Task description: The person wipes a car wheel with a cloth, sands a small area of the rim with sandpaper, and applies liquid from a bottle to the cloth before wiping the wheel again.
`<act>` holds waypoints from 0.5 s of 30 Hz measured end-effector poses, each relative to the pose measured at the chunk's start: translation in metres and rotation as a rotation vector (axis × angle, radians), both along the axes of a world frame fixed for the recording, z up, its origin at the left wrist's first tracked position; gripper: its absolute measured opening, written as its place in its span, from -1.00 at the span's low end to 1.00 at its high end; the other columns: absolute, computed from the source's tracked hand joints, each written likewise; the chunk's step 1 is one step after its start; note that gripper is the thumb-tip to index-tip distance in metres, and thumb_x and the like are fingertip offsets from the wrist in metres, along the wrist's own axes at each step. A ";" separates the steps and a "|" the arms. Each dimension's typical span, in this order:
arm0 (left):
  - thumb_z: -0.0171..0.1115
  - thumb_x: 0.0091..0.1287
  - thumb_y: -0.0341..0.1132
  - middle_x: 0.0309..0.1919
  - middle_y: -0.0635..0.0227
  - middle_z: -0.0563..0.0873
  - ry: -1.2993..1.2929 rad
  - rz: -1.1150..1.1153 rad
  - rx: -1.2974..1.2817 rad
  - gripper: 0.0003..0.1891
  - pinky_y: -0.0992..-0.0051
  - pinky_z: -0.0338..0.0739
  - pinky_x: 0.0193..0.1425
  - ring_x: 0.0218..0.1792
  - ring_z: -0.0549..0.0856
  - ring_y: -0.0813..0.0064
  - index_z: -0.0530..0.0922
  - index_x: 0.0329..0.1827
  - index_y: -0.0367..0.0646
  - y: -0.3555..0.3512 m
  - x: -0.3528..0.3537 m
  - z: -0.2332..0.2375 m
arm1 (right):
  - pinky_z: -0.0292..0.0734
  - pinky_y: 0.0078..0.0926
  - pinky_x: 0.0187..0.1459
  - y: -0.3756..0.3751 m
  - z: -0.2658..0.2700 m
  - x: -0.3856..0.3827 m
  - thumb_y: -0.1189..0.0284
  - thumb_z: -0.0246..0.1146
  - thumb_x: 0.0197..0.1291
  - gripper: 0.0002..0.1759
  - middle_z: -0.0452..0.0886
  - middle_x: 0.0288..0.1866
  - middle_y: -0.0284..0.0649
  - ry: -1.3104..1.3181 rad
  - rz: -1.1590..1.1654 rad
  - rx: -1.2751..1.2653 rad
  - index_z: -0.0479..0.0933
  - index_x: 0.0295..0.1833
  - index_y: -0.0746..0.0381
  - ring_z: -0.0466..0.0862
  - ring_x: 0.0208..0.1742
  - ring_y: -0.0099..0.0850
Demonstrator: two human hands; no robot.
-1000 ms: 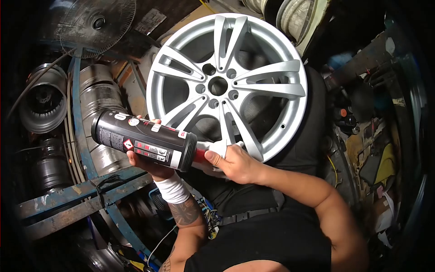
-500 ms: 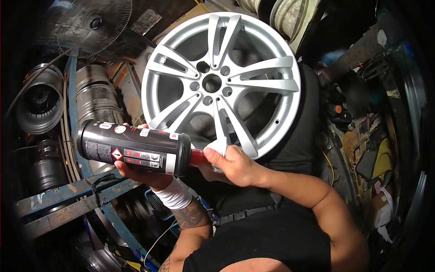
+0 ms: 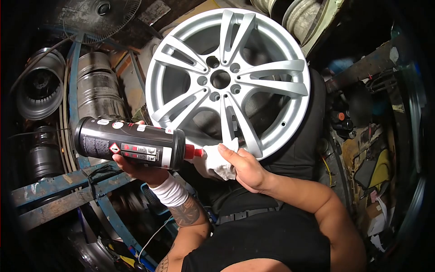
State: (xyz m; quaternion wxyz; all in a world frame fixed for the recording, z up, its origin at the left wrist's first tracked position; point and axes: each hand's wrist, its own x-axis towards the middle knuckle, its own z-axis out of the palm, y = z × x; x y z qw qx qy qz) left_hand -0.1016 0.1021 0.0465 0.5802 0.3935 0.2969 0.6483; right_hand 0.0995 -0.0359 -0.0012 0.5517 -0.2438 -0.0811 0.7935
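Note:
My left hand (image 3: 144, 173) is wrapped round a large black bottle (image 3: 131, 144) with printed labels and a red hazard diamond, tipped on its side. Its red nozzle (image 3: 194, 152) points right, right at a bunched white cloth (image 3: 216, 161). The cloth is pinched in my right hand (image 3: 248, 167), thumb on top. Just beyond both hands, a silver alloy wheel (image 3: 273, 86) with paired spokes lies face up across dark-clad legs. The cloth's upper tip overlaps the wheel's lower rim in this view.
Metal wheels (image 3: 41, 81) and a stack of silver rims (image 3: 97, 84) stand on the left, behind a blue metal frame (image 3: 50, 186). A fan (image 3: 97, 18) is at the upper left. Cluttered tools and a yellow-and-grey cloth item (image 3: 374, 170) lie on the right.
My right hand has shifted right, away from the bottle's cap, so more of the white cloth shows below the nozzle. The wheel appears slightly further right and up.

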 end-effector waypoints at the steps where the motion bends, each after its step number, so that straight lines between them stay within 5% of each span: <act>1: 0.04 0.48 0.39 0.32 0.01 0.61 0.013 0.025 -0.004 -0.10 0.01 0.57 0.44 0.34 0.63 0.07 0.28 0.62 -0.18 0.000 -0.001 -0.001 | 0.58 -0.46 0.18 0.000 0.000 0.000 0.20 -0.02 0.72 -0.56 0.72 0.13 -0.26 0.004 0.007 -0.009 0.56 0.29 0.32 0.70 0.12 -0.52; 4: 0.07 0.47 0.39 0.30 0.01 0.62 0.074 0.087 -0.010 -0.09 0.01 0.58 0.42 0.32 0.64 0.06 0.29 0.60 -0.19 0.000 -0.006 -0.004 | 0.59 -0.44 0.19 0.001 -0.005 -0.005 0.18 -0.03 0.72 -0.55 0.73 0.14 -0.25 0.019 0.032 -0.039 0.57 0.28 0.31 0.71 0.13 -0.50; 7: 0.12 0.44 0.39 0.27 0.01 0.63 0.090 0.105 0.011 -0.08 -0.01 0.61 0.38 0.28 0.66 0.05 0.29 0.58 -0.20 -0.002 -0.002 -0.002 | 0.52 -0.58 -0.04 0.003 -0.007 -0.010 0.13 0.02 0.71 -0.54 0.70 -0.07 -0.37 0.004 0.042 -0.105 0.62 0.15 0.31 0.61 -0.11 -0.65; 11: 0.25 0.39 0.35 0.20 0.03 0.68 -0.175 -0.156 -0.008 -0.08 -0.06 0.68 0.30 0.20 0.71 0.03 0.30 0.57 -0.19 0.007 -0.027 -0.015 | 0.49 -0.59 -0.11 0.003 0.005 -0.010 0.16 0.00 0.70 -0.50 0.74 0.01 -0.29 0.047 0.038 -0.100 0.57 0.31 0.37 0.62 -0.16 -0.62; 12: 0.28 0.40 0.33 0.27 0.09 0.65 -0.319 -0.165 0.007 -0.14 -0.21 0.66 0.25 0.24 0.70 -0.03 0.30 0.59 -0.02 0.015 -0.033 -0.017 | 0.47 -0.61 -0.12 0.004 0.006 -0.006 0.16 -0.05 0.71 -0.46 0.75 0.03 -0.25 -0.035 0.085 0.020 0.54 0.36 0.40 0.62 -0.14 -0.62; 15: 0.30 0.42 0.24 0.33 0.17 0.61 -0.309 -0.112 0.055 -0.22 -0.13 0.65 0.28 0.24 0.69 -0.01 0.34 0.55 -0.02 0.047 -0.079 -0.037 | 0.43 -0.63 -0.14 0.002 0.012 -0.002 0.11 -0.10 0.72 -0.38 0.74 0.10 -0.21 -0.101 0.082 0.074 0.45 0.47 0.44 0.58 -0.16 -0.62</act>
